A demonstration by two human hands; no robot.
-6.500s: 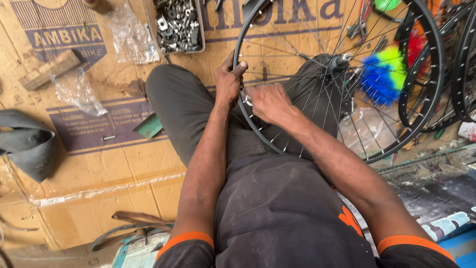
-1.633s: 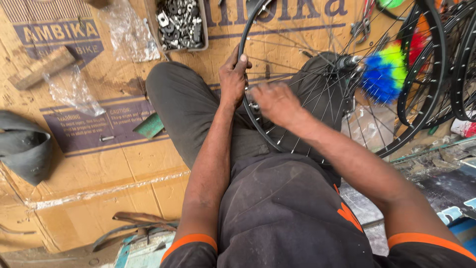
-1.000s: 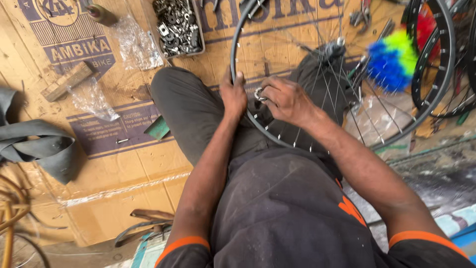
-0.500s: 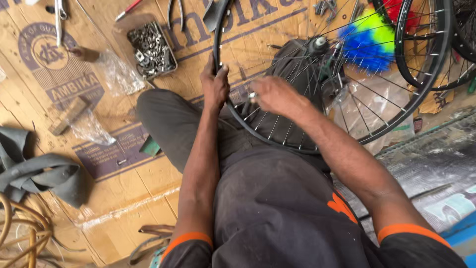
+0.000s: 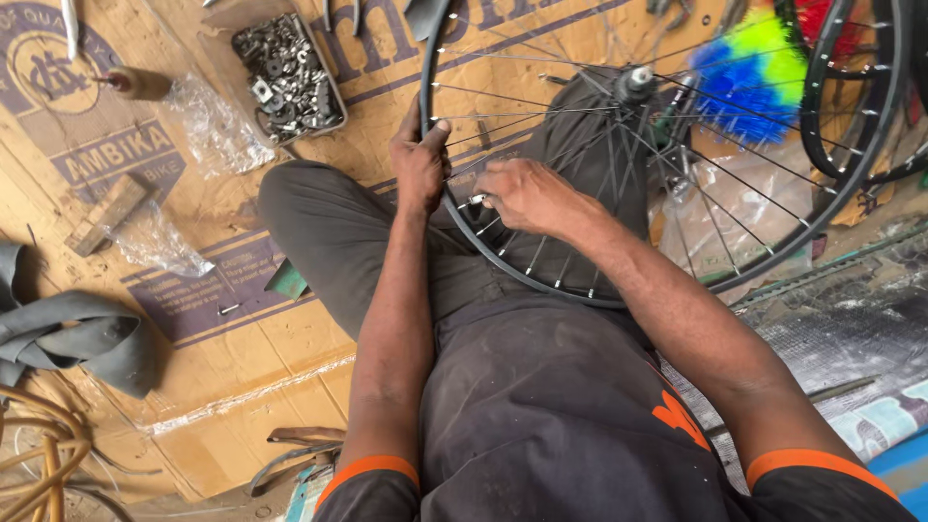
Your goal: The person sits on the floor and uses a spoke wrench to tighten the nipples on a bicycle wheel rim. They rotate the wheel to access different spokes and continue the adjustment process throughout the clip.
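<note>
Bicycle wheel (image 5: 541,275) resting across the seated person's lap. Left hand (image 5: 419,159) clenched around the rim; right hand (image 5: 522,196) pinching what appears to be a spoke nipple. Rim stiff, probably light; thin spokes (image 5: 744,184) flex, so hold by the rim.

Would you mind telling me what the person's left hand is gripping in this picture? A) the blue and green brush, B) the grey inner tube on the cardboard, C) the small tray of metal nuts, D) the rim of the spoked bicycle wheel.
D: the left hand is wrapped around the rim of the wheel resting across the person's lap.
</note>
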